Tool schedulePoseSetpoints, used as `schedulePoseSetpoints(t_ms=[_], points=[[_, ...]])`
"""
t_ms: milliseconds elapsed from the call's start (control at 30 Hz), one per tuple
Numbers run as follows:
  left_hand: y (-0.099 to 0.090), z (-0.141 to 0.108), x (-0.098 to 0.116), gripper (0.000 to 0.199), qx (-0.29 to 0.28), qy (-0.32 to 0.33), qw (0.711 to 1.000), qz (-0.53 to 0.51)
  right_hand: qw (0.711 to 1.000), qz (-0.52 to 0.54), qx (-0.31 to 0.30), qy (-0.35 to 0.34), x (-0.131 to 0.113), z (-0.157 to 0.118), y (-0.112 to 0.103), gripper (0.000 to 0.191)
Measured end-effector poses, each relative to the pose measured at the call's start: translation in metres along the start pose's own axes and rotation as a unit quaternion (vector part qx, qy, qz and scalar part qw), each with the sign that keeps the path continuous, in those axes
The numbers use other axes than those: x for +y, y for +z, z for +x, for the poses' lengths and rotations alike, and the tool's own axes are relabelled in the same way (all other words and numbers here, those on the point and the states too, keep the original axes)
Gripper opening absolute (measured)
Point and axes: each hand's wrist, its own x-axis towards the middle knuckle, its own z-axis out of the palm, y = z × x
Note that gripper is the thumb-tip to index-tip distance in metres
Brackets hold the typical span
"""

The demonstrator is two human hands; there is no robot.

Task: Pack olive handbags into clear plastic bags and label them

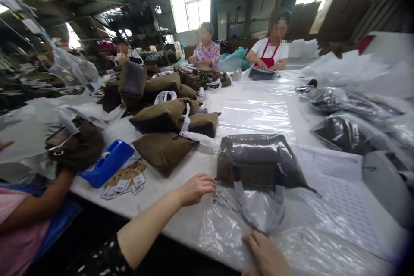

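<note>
Along table edge (155, 196), bag (255, 164) in clear poly (220, 230) between hands: L hand (196, 189) fingers together, unpinched; R hand (265, 254) spread flat on film. Slick film, no grip: slip risk.

To the left of the left hand (196, 189), a blue tape dispenser (106, 164) lies just beside scattered paper hang tags (123, 183) on the white worktable (161, 189), with olive-brown fabric bags (163, 116) heaped beyond them.

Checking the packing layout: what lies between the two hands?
The head view shows a clear plastic bag between the left hand and right hand, with a pale bag handle showing through.
</note>
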Motion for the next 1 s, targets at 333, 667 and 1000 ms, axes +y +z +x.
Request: schedulePoseSetpoints(t_ms=[333,667,1000], points=[[0.017,-0.005,-0.012,0.005,-0.039,0.007,0.999,0.02,0.993,0.06,-0.056,0.089,-0.026,-0.005,-0.033,0.066],[0.021,0.036,0.034,0.015,0.35,-0.109,0.93,-0.012,0.941,0.306,0.097,0.11,-0.006,0.001,-0.025,0.042],[0.026,0.104,0.04,0.012,0.345,-0.257,0.885,0.178,0.692,0.668,0.005,0.274,-0.02,0.055,0.008,0.047]])
